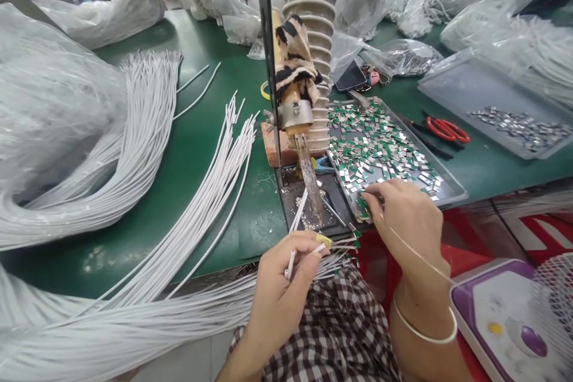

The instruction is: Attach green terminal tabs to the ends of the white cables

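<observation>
White wires [291,264] were gripped between the thumb and fingers of the left hand [284,286], below the tilted soldering iron [308,176], while the fingertips of the right hand [405,224] met over the near edge of a metal tray [454,193], though whether they pinched anything could not be told. The work looked partly done: several wires of the lower bundle [179,313] already ended in green tips [357,243] above the lap, yet many loose boards [380,152] filled the tray and the bundle on the table [197,215] showed no boards.
</observation>
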A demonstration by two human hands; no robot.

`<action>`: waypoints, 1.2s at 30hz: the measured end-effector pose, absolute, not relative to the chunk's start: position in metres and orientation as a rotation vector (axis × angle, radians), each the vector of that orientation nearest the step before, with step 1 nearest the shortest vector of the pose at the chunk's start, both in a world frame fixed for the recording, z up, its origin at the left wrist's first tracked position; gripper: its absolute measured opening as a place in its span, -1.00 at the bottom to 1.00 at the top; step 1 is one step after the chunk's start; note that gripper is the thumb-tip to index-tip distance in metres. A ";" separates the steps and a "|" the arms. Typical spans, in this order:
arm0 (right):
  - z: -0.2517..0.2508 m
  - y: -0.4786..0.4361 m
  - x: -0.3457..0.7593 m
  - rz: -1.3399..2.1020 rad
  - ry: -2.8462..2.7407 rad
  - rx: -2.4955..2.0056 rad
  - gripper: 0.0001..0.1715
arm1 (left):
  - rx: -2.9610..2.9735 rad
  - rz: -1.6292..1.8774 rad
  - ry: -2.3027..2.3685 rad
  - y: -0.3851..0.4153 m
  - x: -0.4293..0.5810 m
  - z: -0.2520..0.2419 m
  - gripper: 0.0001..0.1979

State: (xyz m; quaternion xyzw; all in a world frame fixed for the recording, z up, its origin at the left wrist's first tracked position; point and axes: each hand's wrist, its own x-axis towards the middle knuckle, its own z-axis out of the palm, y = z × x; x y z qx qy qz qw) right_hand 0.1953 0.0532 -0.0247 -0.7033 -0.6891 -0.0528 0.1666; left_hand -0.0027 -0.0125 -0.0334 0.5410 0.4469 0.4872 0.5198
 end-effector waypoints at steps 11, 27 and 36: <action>-0.014 0.023 0.172 0.556 -1.642 -1.448 -0.91 | 1.133 1.212 1.108 -0.004 0.004 -0.028 -0.84; -0.014 -0.001 0.137 0.651 -1.427 -1.275 -0.79 | 1.135 1.325 1.143 -0.002 0.006 -0.017 -0.83; -0.017 -0.003 0.141 0.562 -1.431 -1.247 -0.87 | 1.207 1.306 1.220 0.000 0.006 -0.010 -0.82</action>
